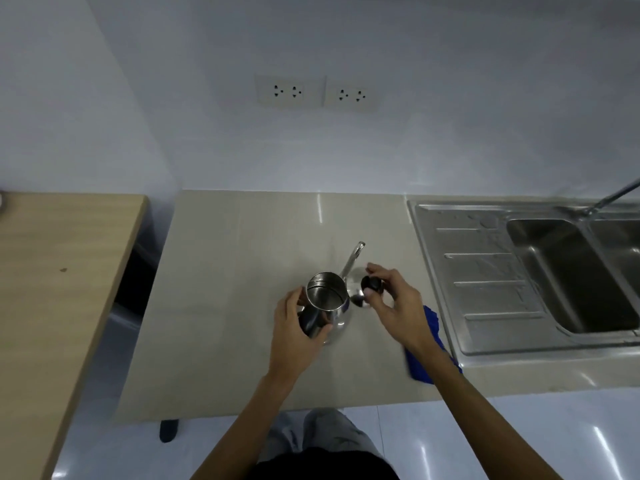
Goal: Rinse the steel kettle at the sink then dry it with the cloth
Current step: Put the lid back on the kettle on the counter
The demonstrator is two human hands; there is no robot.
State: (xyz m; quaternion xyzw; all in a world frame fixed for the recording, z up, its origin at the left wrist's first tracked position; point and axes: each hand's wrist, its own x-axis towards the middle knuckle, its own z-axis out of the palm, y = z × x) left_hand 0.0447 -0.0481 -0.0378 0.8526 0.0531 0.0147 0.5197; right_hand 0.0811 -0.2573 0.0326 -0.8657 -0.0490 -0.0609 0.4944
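Observation:
The steel kettle (327, 301) stands upright on the beige counter (225, 289), its top uncovered and its thin spout pointing away to the upper right. My left hand (298, 330) wraps around the kettle's near left side at the dark handle. Just right of the kettle, my right hand (391, 303) holds the kettle lid (369, 289) by its black knob, the steel disc tilted just above the counter. A blue cloth (427, 341) lies on the counter under my right forearm, partly hidden by it.
A stainless sink (571, 271) with a ribbed draining board sits to the right, its tap (613, 195) leaning in from the top right corner. A wooden table (52, 271) stands to the left across a gap. Two double sockets (317, 93) are on the wall.

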